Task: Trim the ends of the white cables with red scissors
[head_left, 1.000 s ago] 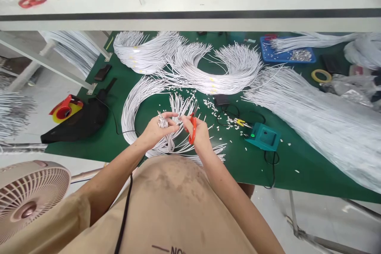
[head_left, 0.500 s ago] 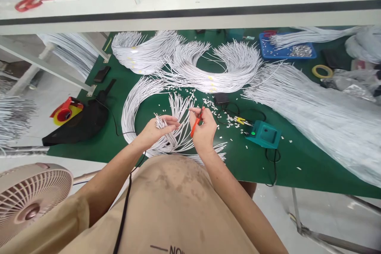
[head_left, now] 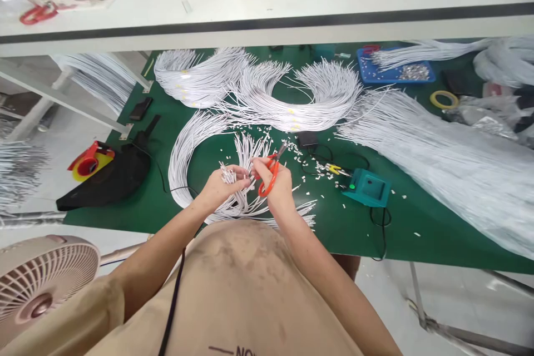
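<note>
My left hand is closed round a bunch of white wires, whose ends stick up past the fingers. Orange-handled scissors are held in my right hand, their blades pointing away to the upper right. The fingertips of both hands almost meet at a wire end; what lies between them is too small to make out. Beneath the hands, a loose coil of white wires curves over the green table, with a fan of wire ends just beyond my fingers.
Small white scraps litter the table right of my hands. A teal device with a cord stands there. Wire bundles lie behind, a plastic-covered wire pile to the right. A tape dispenser and fan are at left.
My right hand has moved left to meet my left hand's fingertips. The scissors have turned, so their blades now show pointing away. The view has shifted slightly.
</note>
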`<state>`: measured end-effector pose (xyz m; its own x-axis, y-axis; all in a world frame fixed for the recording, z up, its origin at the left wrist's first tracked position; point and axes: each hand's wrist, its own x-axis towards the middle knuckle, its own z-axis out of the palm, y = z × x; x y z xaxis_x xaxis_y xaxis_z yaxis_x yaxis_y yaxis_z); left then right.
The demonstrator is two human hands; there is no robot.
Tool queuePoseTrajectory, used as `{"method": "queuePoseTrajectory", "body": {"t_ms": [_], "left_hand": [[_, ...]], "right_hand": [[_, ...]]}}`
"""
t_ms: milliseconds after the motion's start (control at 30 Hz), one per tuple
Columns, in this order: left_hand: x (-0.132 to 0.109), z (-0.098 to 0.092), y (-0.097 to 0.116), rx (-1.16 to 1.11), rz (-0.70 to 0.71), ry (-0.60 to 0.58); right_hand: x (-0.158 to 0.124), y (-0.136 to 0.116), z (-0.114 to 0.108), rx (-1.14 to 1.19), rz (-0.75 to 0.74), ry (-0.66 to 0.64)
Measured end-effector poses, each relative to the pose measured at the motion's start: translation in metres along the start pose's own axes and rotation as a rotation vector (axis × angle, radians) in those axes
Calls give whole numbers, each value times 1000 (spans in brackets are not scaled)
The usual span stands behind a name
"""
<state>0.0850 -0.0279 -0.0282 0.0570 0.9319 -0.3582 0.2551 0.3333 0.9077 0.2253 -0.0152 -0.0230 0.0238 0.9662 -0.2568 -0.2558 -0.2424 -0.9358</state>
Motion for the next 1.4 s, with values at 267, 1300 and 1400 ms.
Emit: {"method": "queuePoseTrajectory", "body": {"t_ms": [267, 1300, 1400], "left_hand": [[-2, -3, 5, -98, -11, 3], [-2, -3, 0, -39, 77, 130], [-4, -3, 1, -76, 70, 107]], "right_hand": [[7, -12, -19, -279, -215, 117], [0, 2, -23, -1523, -256, -377], [-1, 9, -23, -1485, -274, -361]]}}
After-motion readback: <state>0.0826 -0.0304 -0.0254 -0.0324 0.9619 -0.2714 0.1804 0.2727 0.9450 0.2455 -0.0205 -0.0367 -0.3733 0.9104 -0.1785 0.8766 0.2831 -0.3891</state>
